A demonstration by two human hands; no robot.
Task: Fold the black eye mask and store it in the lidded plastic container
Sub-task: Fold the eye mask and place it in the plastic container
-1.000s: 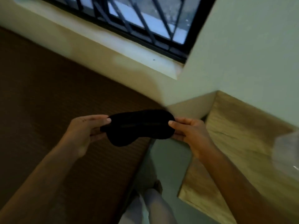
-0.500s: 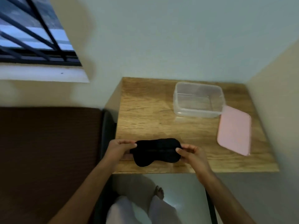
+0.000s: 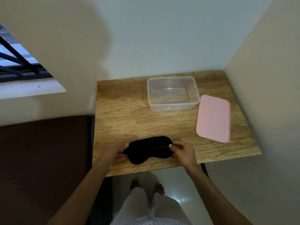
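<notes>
The black eye mask (image 3: 148, 149) lies spread out flat near the front edge of the wooden table (image 3: 123, 114). My left hand (image 3: 114, 154) pinches its left end and my right hand (image 3: 182, 151) pinches its right end. The clear plastic container (image 3: 172, 93) stands open and empty at the back of the table. Its pink lid (image 3: 213, 118) lies flat beside it on the right, apart from the mask.
Walls close the table in at the back and right. A brown surface (image 3: 43, 159) adjoins the table's left side, below a barred window (image 3: 16, 62). My legs and bare feet (image 3: 146, 189) stand on the pale floor in front of the table.
The view swung from the window corner to the table. Both hands brought the mask from mid-air down onto the tabletop, still holding its two ends.
</notes>
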